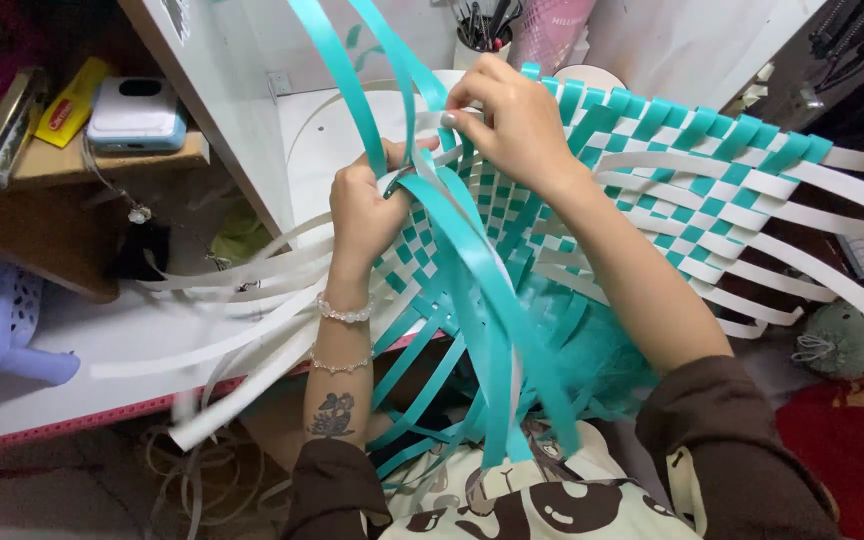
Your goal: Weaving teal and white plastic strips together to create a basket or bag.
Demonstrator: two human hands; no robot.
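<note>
A half-woven basket [692, 165] of teal and white flat plastic strips lies tilted in front of me, its checkered wall facing up. My left hand [364, 208] grips the woven edge and a teal strip near the corner. My right hand [512, 115] pinches a white strip [432, 125] at the top of the weave, fingers closed on it. Long loose teal strips [492, 330] hang down toward my lap and rise past the hands. Loose white strips [242, 290] fan out to the left.
A white desk [102, 340] with a pink edge sits at left, a wooden shelf [62, 160] above it holding a small blue device, a yellow tube and a metal tool. A pen cup [480, 42] stands behind the basket. A lilac stool [2, 330] is far left.
</note>
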